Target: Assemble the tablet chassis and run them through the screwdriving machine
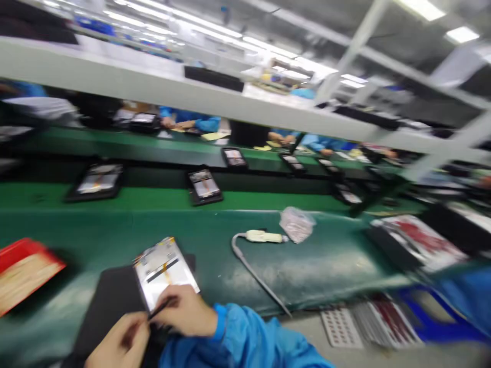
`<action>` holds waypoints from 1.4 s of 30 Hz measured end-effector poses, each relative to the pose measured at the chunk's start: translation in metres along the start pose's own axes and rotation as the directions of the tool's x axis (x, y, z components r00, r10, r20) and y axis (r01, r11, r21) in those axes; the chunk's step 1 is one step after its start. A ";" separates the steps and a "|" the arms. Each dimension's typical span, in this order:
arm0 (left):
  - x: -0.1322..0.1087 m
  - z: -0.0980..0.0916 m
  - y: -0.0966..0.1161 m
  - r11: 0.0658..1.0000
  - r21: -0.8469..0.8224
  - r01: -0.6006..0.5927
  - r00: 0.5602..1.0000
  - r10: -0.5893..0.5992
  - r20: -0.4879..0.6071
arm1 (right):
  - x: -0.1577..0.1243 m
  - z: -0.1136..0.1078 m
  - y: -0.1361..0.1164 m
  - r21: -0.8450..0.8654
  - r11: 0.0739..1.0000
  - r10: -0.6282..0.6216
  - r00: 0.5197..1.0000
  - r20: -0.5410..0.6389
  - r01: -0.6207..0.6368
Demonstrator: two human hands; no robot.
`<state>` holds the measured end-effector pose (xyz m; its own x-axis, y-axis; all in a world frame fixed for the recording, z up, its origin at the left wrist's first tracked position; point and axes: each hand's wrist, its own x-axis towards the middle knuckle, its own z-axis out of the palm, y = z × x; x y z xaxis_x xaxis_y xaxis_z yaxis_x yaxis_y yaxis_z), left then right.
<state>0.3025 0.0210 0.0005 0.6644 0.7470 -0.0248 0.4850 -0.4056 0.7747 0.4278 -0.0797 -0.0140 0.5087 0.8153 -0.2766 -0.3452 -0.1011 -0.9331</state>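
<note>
A flat silver-and-white device point(166, 271) with a black strip and an orange ribbon lies tilted on a black pad point(111, 296). Over its lower edge, my right hand point(187, 311) pinches a thin dark strip point(161, 307). My left hand point(121, 341) is closed at the strip's other end, left of my right hand, with fingertips pressed together. Motion blur hides the exact contact of the left fingers.
At the left is a red tray point(28, 248). A cream handheld tool point(264, 236) with a grey cable lies beside a clear plastic bag point(297, 225). Devices in black trays point(205, 187) stand on the green line behind. Across it, people's hands work.
</note>
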 end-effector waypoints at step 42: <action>-0.006 -0.025 0.015 0.980 -0.192 0.062 0.995 -0.075 -0.062 | 0.012 0.017 0.001 0.010 0.994 0.110 0.991 0.078 -0.111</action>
<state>0.2911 0.0233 0.0283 0.5898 0.8064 -0.0436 0.4072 -0.2504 0.8783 0.4205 -0.0605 -0.0141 0.4046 0.8414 -0.3583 -0.4076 -0.1849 -0.8943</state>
